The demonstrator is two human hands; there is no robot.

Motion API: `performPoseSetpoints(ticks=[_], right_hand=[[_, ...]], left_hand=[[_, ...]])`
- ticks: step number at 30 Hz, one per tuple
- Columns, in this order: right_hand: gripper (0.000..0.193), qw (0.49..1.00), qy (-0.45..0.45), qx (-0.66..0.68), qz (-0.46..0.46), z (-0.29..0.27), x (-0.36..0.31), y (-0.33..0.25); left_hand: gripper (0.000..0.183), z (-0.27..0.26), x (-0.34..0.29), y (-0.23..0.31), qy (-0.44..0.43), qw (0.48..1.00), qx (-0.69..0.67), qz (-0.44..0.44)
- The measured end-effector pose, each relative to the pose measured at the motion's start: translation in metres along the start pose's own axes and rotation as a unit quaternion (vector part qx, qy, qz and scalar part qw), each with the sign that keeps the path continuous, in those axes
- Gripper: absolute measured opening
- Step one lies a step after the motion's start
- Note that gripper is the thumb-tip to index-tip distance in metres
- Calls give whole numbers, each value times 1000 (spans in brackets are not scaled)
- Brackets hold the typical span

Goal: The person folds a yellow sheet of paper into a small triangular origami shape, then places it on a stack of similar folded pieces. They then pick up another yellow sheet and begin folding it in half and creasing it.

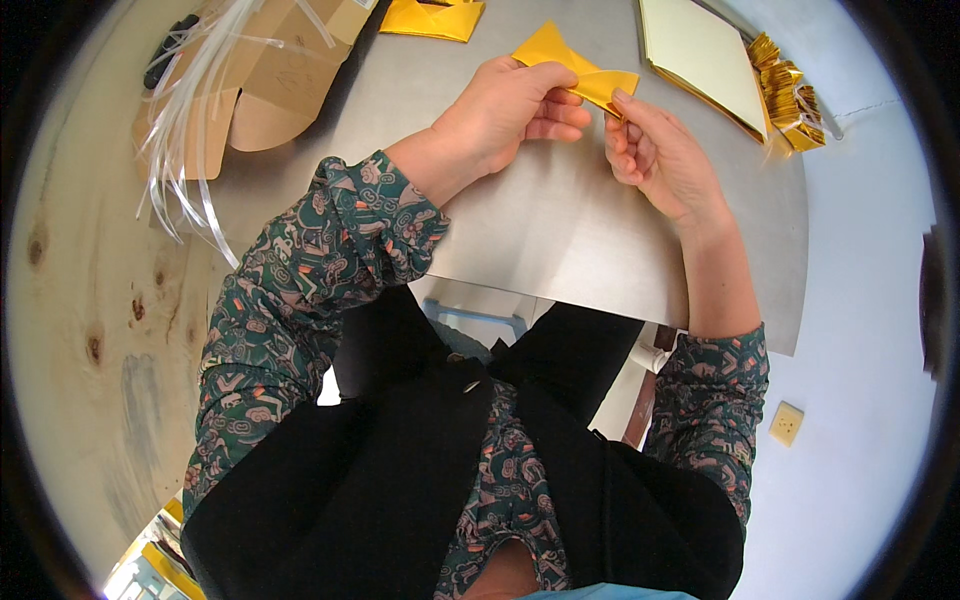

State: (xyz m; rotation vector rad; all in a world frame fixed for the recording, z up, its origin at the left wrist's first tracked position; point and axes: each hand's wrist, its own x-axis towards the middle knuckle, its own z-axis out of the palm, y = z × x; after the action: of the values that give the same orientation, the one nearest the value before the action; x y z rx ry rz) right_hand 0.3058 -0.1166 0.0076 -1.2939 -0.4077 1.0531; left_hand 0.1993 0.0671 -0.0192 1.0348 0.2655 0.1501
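Observation:
A folded piece of gold paper (568, 58) with pointed ends is held between my two hands above the metal table. My left hand (505, 115) pinches its near edge, the thumb lying on top. At the paper's right end, my right hand (660, 150) grips the corner between thumb and fingertips. Another gold folded paper (432, 18) lies on the table to the left of it, cut off by the top of the view. To the right is a stack of pale sheets (700, 60) with gold edges.
An open cardboard box (285, 95) stands at the upper left, with white plastic strips (185, 130) hanging over it. Tied bundles of gold folded paper (790, 95) lie by the right wall. The metal table's (560, 230) near edge is in front of my lap.

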Motion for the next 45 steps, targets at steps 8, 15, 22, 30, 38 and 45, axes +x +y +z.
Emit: performPoseSetpoints(ticks=[8,15,22,30,38,45], right_hand=[[26,1000,7,-12,3,-2,1,0],[25,1000,-3,-15,-8,-4,1,1],[28,1000,-1,-30,1,-6,1,0],[27,1000,-6,-25,-17,-5,1,2],[28,997,26,-60,-34,-15,1,-3],[29,994,46,-80,-51,0,-1,0]], left_hand=[[26,2,0,1,11,1000,20,6],[26,1,-1,2,5,1000,26,10],[26,0,0,1,0,999,33,10],[24,0,2,-2,7,999,41,28],[22,-13,6,6,34,994,51,86],[23,0,4,-4,9,992,76,96]])
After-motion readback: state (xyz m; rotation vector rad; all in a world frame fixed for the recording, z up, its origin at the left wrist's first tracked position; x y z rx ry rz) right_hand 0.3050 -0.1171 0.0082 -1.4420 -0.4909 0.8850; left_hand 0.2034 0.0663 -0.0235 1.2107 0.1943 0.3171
